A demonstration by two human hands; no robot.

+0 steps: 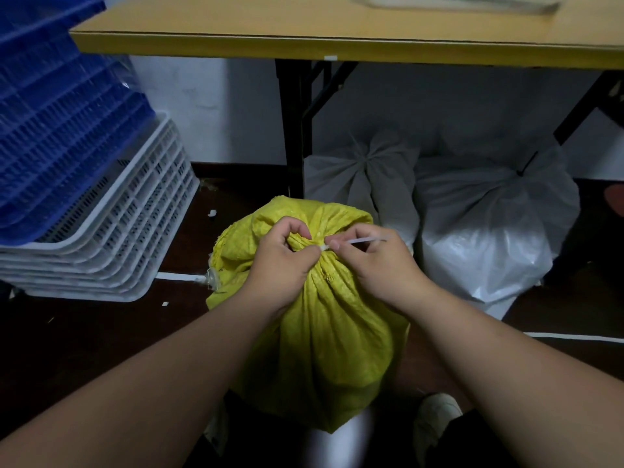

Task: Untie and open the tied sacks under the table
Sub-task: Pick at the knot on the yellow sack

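A yellow woven sack (320,332) stands on the floor in front of me, its neck gathered and bound by a white zip tie (363,240). My left hand (283,261) grips the bunched neck just beside the tie's head. My right hand (378,265) pinches the tie near its head, and the tail sticks out to the right over its fingers. Two white sacks sit tied under the table behind: one (364,177) at centre and a larger one (489,224) to the right, bound with a dark tie.
The wooden table (337,42) spans the top, with black legs (293,130) behind the yellow sack. Stacked white crates (128,238) holding blue crates (60,130) fill the left. A shoe (435,420) shows at bottom right. Dark floor lies between.
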